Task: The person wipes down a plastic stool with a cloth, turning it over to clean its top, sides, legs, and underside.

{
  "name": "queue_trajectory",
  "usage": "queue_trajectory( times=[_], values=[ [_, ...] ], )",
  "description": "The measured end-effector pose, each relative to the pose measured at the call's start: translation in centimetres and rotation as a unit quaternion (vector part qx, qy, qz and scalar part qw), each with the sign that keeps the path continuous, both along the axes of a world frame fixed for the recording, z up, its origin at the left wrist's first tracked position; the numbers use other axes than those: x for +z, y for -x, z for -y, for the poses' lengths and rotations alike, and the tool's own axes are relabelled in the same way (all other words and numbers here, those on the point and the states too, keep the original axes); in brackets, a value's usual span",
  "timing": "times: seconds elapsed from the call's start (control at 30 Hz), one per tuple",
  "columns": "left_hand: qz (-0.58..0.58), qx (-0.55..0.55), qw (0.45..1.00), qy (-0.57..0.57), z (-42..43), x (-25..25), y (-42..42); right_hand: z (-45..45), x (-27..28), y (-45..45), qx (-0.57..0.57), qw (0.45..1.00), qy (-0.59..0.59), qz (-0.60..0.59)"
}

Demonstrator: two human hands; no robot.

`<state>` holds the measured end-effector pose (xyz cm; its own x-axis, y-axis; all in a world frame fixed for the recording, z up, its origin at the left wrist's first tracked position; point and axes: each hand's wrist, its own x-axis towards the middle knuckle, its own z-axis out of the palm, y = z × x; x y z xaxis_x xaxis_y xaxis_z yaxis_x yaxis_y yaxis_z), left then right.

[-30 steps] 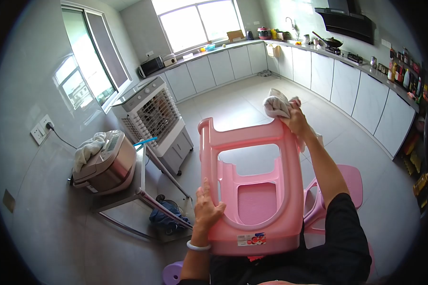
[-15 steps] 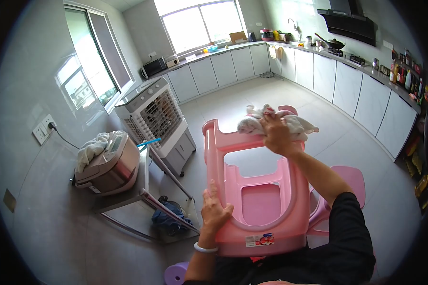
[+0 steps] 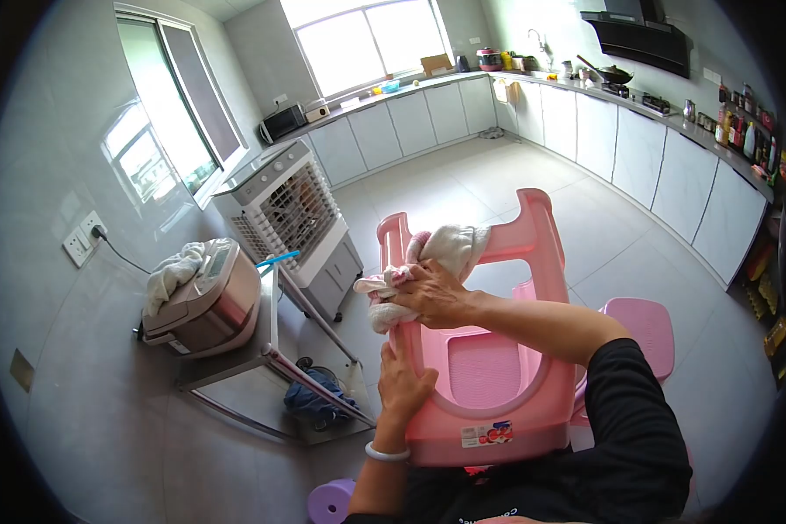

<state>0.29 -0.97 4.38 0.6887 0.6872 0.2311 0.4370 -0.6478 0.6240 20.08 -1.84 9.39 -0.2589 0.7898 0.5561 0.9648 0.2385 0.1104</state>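
A pink plastic stool is tipped on its side in front of me, its legs pointing away and a printed sticker on its near edge. My left hand grips its left side, fingers along the leg and thumb toward the inside. My right hand presses a white and pink cloth against the upper left leg. The bunched cloth wraps over that leg and trails onto the crossbar. Part of the leg is hidden under the cloth and hand.
On the left, a metal stand holds a rice cooker with a rag on top. Behind it stands an air cooler. Another pink plastic seat is at right, a purple stool low left. White cabinets line the back.
My right hand has slid the cloth from the stool's upper right across to its upper left leg. My left hand keeps its hold, and the stool has shifted only slightly.
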Motion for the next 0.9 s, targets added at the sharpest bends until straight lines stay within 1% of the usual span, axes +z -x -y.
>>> queue_trajectory(
  times=[0.07,0.17,0.27,0.43,0.53,0.67,0.73,0.77,0.83,0.9],
  values=[
    [0.009,-0.006,1.000,0.003,0.3,0.3,-0.3,0.2,-0.2,-0.2,0.010,1.000,0.021,-0.017],
    [0.019,-0.001,1.000,-0.009,0.3,0.2,-0.5,0.2,-0.6,-0.5,0.043,0.998,-0.024,-0.027],
    [0.040,0.003,0.998,-0.041,0.4,-0.2,-0.6,0.4,-0.2,-0.6,0.058,0.997,-0.029,-0.043],
    [0.066,0.002,0.998,-0.022,1.3,0.7,-1.0,0.3,-0.2,-1.3,0.113,0.992,0.014,-0.051],
    [0.161,0.012,0.983,-0.085,1.3,0.2,-1.4,0.3,-0.4,-1.5,0.126,0.990,0.029,-0.057],
    [0.153,0.056,0.973,-0.163,2.1,0.6,-1.4,0.2,-0.5,-1.4,0.115,0.990,0.056,-0.059],
    [0.166,0.060,0.959,-0.221,3.4,2.3,-1.6,0.2,-0.8,-1.2,0.121,0.990,0.021,-0.071],
    [0.184,0.021,0.949,-0.255,3.9,3.5,-2.0,0.2,-1.0,-1.0,0.124,0.989,0.004,-0.078],
    [0.219,-0.059,0.921,-0.316,5.0,6.5,-4.0,-1.4,-2.7,-1.6,0.127,0.990,-0.027,-0.046],
    [0.192,-0.125,0.907,-0.353,5.9,9.1,-6.7,-2.4,-3.7,-2.2,0.126,0.991,-0.048,-0.025]
  ],
)
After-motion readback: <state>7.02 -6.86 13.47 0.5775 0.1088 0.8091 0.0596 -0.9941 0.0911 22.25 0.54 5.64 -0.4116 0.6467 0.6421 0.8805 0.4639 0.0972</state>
